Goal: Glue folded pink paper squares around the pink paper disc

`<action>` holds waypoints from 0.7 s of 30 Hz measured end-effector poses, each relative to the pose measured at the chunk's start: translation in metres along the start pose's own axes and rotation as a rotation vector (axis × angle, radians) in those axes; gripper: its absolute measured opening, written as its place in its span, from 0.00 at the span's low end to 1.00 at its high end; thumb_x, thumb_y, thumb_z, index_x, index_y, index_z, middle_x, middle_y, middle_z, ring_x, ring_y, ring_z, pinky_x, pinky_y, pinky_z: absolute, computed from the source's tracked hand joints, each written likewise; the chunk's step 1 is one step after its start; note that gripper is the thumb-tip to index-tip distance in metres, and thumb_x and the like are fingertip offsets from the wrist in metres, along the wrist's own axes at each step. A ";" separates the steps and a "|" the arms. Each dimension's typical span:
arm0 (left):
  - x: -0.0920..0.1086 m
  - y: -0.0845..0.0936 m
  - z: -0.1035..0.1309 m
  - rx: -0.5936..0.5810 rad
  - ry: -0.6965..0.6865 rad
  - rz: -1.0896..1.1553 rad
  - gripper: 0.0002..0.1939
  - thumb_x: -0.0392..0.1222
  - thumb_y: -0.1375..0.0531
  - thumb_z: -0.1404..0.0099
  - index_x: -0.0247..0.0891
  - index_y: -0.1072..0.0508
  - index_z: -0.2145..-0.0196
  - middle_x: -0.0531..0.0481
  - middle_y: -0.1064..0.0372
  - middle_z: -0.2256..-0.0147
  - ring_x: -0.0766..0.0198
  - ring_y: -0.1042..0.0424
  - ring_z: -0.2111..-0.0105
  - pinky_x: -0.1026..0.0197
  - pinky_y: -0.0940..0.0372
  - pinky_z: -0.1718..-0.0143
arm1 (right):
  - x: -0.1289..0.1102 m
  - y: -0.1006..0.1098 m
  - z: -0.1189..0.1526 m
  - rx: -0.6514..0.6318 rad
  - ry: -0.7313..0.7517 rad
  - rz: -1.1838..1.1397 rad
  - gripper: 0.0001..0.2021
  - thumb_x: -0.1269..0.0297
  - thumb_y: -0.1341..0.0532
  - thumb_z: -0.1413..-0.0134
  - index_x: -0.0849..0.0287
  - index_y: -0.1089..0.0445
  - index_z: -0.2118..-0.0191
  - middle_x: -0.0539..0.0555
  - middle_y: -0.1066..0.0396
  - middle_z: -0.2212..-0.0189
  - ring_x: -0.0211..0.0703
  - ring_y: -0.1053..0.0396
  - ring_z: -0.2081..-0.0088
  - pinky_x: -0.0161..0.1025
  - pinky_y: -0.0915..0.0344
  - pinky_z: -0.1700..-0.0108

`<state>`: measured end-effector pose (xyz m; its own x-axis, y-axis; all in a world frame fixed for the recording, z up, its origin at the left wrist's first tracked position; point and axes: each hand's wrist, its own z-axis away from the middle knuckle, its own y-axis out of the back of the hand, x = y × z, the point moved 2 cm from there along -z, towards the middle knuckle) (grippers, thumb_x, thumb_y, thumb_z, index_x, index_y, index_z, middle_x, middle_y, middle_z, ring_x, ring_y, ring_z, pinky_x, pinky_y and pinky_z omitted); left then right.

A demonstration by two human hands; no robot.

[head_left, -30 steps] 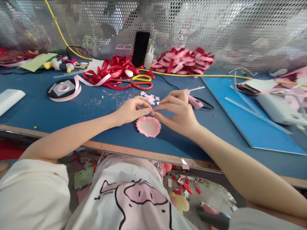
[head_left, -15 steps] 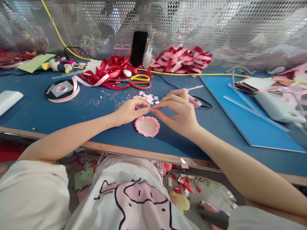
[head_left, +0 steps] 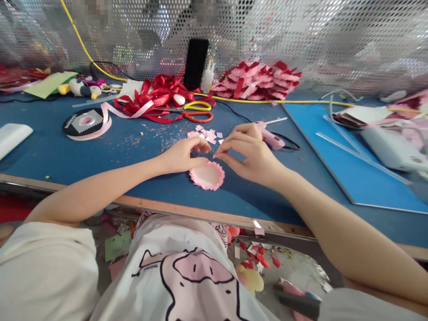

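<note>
On the blue tabletop lies a round pale disc (head_left: 207,174) with a ruffled pink rim. My left hand (head_left: 183,154) is open at its upper left, thumb over the rim and fingers apart; whether the thumb presses on it I cannot tell. Just above the rim's right side, my right hand (head_left: 249,151) pinches thumb and forefinger together; a tiny pinkish bit may show at the tips, too small to name. Small pink paper squares (head_left: 209,135) lie scattered beyond both hands. A pink glue gun (head_left: 272,137) rests behind my right hand.
Behind lie scissors (head_left: 198,111), red ribbon (head_left: 163,91), a ribbon spool (head_left: 83,122), a leaning phone (head_left: 196,64), a small white bottle (head_left: 207,79) and a pile of pink-and-red pieces (head_left: 259,80). A blue board (head_left: 347,165) is at right. A perforated metal screen (head_left: 321,49) closes the back.
My fingertips were together above the disc; now the hands are apart. My left thumb has come down over the disc's rim and its fingers have spread. The right hand still pinches.
</note>
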<state>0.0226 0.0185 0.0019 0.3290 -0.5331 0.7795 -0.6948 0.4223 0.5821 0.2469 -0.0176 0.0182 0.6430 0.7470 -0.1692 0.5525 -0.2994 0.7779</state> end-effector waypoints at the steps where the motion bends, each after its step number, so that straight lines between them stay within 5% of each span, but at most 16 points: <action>1: 0.000 -0.001 0.001 -0.026 -0.022 -0.071 0.14 0.37 0.33 0.39 0.37 0.24 0.54 0.43 0.19 0.50 0.57 0.23 0.51 0.50 0.30 0.42 | 0.001 0.001 0.000 -0.042 0.023 -0.015 0.08 0.60 0.37 0.29 0.51 0.22 0.61 0.55 0.21 0.65 0.55 0.32 0.50 0.55 0.35 0.46; 6: 0.001 -0.004 0.002 -0.075 -0.080 -0.256 0.16 0.35 0.34 0.41 0.37 0.25 0.54 0.42 0.19 0.51 0.51 0.24 0.46 0.45 0.33 0.37 | 0.004 -0.002 0.002 -0.160 0.031 -0.045 0.11 0.59 0.38 0.29 0.51 0.20 0.62 0.55 0.21 0.65 0.57 0.32 0.48 0.57 0.36 0.45; 21: 0.001 -0.005 0.000 -0.098 -0.047 -0.250 0.17 0.34 0.35 0.43 0.39 0.25 0.54 0.45 0.19 0.50 0.51 0.23 0.45 0.45 0.36 0.33 | 0.001 -0.012 0.008 -0.169 0.099 0.113 0.10 0.62 0.39 0.29 0.51 0.19 0.60 0.55 0.18 0.62 0.58 0.31 0.44 0.57 0.40 0.43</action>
<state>0.0265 0.0159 -0.0001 0.4504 -0.6624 0.5987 -0.5301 0.3412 0.7763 0.2449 -0.0179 0.0039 0.6361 0.7713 -0.0213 0.3774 -0.2869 0.8805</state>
